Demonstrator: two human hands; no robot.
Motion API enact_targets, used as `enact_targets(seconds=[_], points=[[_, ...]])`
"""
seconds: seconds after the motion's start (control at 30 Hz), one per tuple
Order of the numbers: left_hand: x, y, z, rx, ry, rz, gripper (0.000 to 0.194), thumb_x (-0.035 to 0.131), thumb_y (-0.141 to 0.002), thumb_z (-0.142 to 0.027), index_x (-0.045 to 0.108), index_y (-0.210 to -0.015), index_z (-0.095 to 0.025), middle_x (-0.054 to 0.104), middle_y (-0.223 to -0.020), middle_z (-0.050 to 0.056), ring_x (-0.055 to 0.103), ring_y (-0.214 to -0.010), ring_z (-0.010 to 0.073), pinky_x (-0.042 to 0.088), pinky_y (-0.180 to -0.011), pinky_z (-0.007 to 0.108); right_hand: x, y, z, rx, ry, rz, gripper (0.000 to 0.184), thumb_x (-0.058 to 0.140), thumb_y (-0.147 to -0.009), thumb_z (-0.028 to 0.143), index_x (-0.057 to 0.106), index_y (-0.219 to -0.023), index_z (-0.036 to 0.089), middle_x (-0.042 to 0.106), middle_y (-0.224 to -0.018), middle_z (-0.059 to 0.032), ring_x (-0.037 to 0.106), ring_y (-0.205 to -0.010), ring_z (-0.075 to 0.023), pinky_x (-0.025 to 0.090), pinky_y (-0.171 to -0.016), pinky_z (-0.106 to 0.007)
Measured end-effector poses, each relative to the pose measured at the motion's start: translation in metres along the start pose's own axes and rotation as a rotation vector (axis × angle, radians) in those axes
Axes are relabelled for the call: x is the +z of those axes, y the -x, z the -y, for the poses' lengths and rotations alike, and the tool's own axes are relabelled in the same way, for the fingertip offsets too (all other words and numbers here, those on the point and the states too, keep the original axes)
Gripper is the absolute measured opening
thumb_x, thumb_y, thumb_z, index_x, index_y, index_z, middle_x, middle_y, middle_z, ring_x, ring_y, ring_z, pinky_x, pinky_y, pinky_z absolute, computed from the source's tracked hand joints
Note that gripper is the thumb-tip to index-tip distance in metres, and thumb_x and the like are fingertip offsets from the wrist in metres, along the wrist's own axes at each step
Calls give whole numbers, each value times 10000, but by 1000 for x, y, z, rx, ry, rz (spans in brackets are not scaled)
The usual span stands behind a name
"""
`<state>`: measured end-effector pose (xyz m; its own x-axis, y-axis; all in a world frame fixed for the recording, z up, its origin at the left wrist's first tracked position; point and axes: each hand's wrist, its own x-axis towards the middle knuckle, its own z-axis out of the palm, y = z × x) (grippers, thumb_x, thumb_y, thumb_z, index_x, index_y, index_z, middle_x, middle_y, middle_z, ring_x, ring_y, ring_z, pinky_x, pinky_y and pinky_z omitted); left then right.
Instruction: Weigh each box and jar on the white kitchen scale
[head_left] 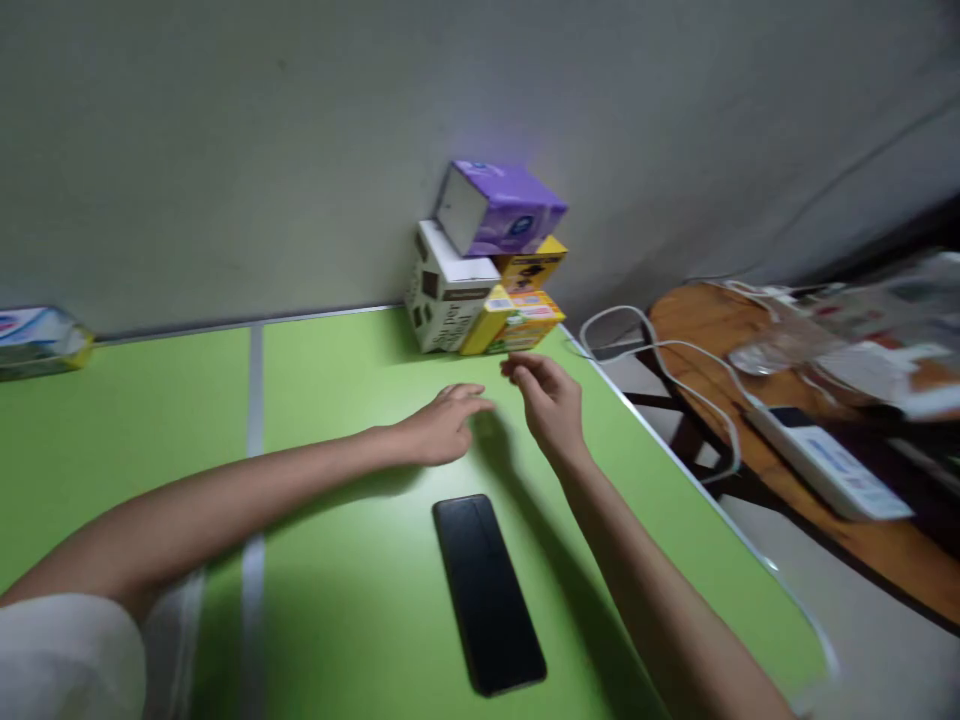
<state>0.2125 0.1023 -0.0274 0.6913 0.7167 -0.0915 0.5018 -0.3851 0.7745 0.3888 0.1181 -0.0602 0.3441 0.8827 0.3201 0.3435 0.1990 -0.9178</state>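
Note:
My left hand is over the green table with its fingers stretched out, pointing right, and holds nothing. Close beside it, my right hand has its fingers curled in with the thumb near their tips; I see nothing in them. Just beyond the hands stand a white box with brown squares and a yellow-orange box. Another yellow box rests above the latter. On top lies a purple tissue pack, tilted. Nearer to me, a black smartphone lies flat between my forearms.
The green table meets a grey wall at the back. A partly visible pack lies at the far left. To the right, a lower wooden table bears a white power strip, a white cable and blurred plastic bags.

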Motion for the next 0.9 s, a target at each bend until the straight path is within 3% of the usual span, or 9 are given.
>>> enact_targets(seconds=[0.1,0.2,0.33,0.43,0.5,0.6,0.67,0.8,0.9], points=[[-24,88,10,-33,33,4,536,403,-769,-28,539,-1277,-131,401,-1480,149,329,-1395,243,237,-1168,436,25,61,59,46,-78,457,206,589,-823,358,657,-944,204,725,-845,-61,680,-825,-218,531,-825,-400],[-48,183,21,-116,99,-127,461,388,-799,-38,594,-1193,-161,452,-1440,119,395,-1356,208,294,-1146,406,65,108,114,18,-120,891,199,589,-857,355,682,-967,217,728,-923,-61,678,-886,-214,529,-833,-368],[-76,290,42,-215,135,-345,443,391,-796,-36,620,-1147,-180,485,-1408,92,415,-1339,180,305,-1142,371,148,147,165,-9,-216,1168,227,574,-874,364,695,-1005,224,720,-1033,-72,669,-962,-225,527,-876,-387],[-102,348,76,-302,155,-523,501,416,-773,-35,571,-1227,-177,493,-1404,93,398,-1355,190,266,-1163,382,231,169,188,1,-273,1226,252,610,-829,362,692,-1013,210,720,-1071,-91,669,-995,-242,512,-927,-436],[-123,375,107,-414,203,-724,567,439,-757,-39,504,-1308,-156,464,-1437,110,390,-1366,214,262,-1165,397,291,181,196,60,-294,1212,293,654,-767,327,680,-1031,203,715,-1093,-108,666,-1018,-249,496,-960,-460],[-162,401,159,-549,259,-1041,714,446,-710,-5,394,-1403,-166,390,-1501,97,290,-1423,225,203,-1185,402,379,190,200,178,-307,1065,404,675,-674,241,650,-1076,203,694,-1149,-128,640,-1091,-266,462,-1004,-483],[-188,409,189,-580,271,-1162,790,447,-671,25,357,-1430,-177,349,-1528,80,205,-1453,216,136,-1200,378,430,191,200,191,-286,978,466,642,-653,205,625,-1118,206,657,-1222,-131,584,-1181,-283,425,-1036,-501],[-231,405,232,-625,305,-1300,857,481,-616,50,332,-1442,-122,302,-1548,121,184,-1457,245,131,-1197,356,504,188,200,146,-243,937,525,549,-651,177,584,-1172,223,654,-1236,-76,528,-1232,-285,376,-1065,-525],[-250,392,249,-640,339,-1323,791,462,-619,51,411,-1392,-109,427,-1477,139,335,-1399,274,240,-1166,413,530,188,203,127,-241,943,554,508,-648,167,564,-1197,216,687,-1181,-39,557,-1174,-271,397,-1051,-503]])
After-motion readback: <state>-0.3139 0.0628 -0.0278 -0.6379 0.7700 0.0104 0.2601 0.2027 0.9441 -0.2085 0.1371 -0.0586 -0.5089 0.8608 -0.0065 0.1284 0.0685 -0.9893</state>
